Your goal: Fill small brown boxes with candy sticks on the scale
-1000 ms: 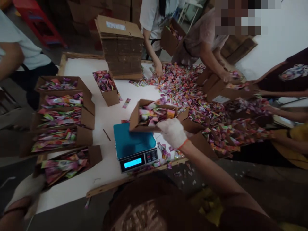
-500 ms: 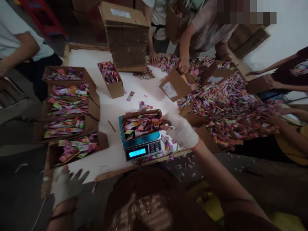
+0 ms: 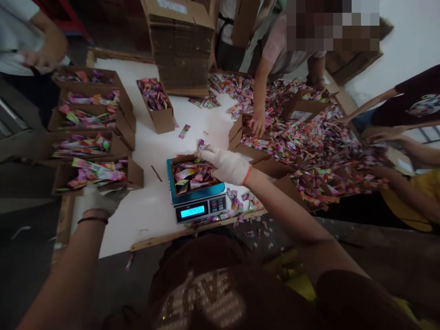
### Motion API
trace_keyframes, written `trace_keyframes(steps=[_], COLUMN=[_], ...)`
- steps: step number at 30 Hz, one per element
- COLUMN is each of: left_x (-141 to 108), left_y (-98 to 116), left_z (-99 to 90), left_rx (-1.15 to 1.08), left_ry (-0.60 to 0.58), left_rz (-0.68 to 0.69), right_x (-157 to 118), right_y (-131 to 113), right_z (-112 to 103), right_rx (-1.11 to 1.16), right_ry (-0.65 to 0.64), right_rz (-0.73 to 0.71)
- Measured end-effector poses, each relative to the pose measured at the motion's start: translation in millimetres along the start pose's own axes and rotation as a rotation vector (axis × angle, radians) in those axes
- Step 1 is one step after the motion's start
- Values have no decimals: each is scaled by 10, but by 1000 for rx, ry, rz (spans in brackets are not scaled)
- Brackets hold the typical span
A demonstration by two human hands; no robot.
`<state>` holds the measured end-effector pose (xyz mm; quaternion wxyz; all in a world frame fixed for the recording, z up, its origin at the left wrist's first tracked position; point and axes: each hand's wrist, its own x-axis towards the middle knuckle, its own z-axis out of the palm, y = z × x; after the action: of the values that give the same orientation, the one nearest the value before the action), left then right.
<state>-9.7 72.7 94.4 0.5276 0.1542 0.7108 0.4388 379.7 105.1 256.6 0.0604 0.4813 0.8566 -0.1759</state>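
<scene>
My left hand [image 3: 98, 200], in a white glove, presses against the near side of the closest cardboard box [image 3: 135, 174] in the row at left. Its fingers look spread, though they are partly blurred. That box is full of small colourful packets [image 3: 98, 172]. My right hand [image 3: 228, 166], also gloved, reaches over a filled box [image 3: 206, 187] on the blue digital scale [image 3: 178, 198]. Its bent fingertips close around a small packet [image 3: 200, 144] just past that box; the grip is partly hidden. The scale's display [image 3: 192, 211] is lit.
Several filled boxes [image 3: 125, 107] line the table's left side; another filled box [image 3: 163, 120] stands alone. Flattened cartons [image 3: 182, 55] are stacked at the back. Loose packets [image 3: 330, 133] cover the right side, where co-workers' hands [image 3: 257, 123] work. A thin stick [image 3: 156, 173] lies left of the scale.
My left hand has moved forward onto the nearest box, and the left row has slid away from me. My right hand went from the box's right side to its far edge. A co-worker's tilted box came down.
</scene>
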Motion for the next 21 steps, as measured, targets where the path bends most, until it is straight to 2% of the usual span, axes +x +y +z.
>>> trace_keyframes(steps=[3, 5, 8, 10, 13, 16, 17, 19, 21], left_x=[-218, -429, -727, -878, -1032, -1105, -1114, -1117, -1113], left_y=[-131, -300, -551, -638, -618, -511, -479, -441, -439], left_z=[86, 193, 387, 514, 686, 813, 837, 853, 825], left_rx=[-19, -3, 2, 3, -7, -18, -16, -5, -1], left_ry=[-10, -24, -16, -23, -75, -109, -106, -88, -57], left_rz=[-128, -149, -134, -96, 23, 132, 154, 173, 168], right_x=[226, 358, 471, 439, 166, -341, -529, -861, -1050], right_y=[-157, -205, -177, -95, 117, 419, 527, 719, 832], right_z=[87, 165, 211, 166, -4, -242, -318, -437, -483], right_rx=[-154, -202, -169, -69, 166, 335, 361, 357, 246], right_ry=[-219, -280, -245, -166, 52, 237, 246, 179, 120], right_rz=[-26, -15, -38, -60, -57, -24, 6, 102, 223])
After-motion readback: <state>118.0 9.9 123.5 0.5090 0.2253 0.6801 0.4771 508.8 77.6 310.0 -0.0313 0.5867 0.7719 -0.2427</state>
